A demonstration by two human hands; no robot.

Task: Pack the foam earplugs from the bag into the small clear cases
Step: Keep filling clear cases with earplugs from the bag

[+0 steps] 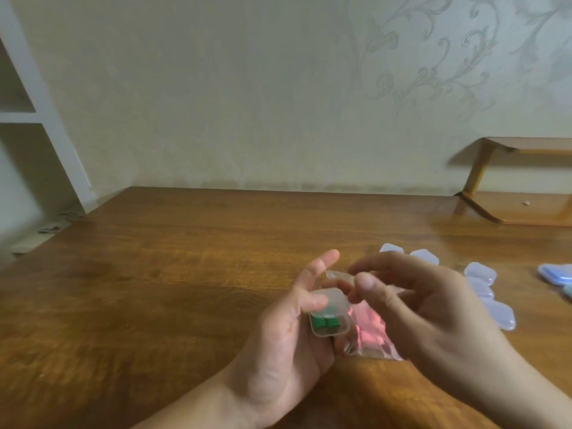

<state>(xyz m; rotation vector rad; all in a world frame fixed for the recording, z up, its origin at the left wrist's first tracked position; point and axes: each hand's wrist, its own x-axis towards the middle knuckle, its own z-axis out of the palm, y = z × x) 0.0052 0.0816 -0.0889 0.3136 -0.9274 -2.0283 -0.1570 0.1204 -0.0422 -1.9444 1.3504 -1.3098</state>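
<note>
Left hand (288, 329) is gripping small clear case (328, 315), green earplugs (325, 322) inside, above table's (154, 289) near edge. Right hand (411, 308) is pinching bag (371, 329) mouth. Earplugs probably feather-light, squashy; case thin, slippery, so hold by its sides.

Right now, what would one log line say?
left hand: holds clear case, green earplugs inside | right hand: at bag | spare cases: table
</note>
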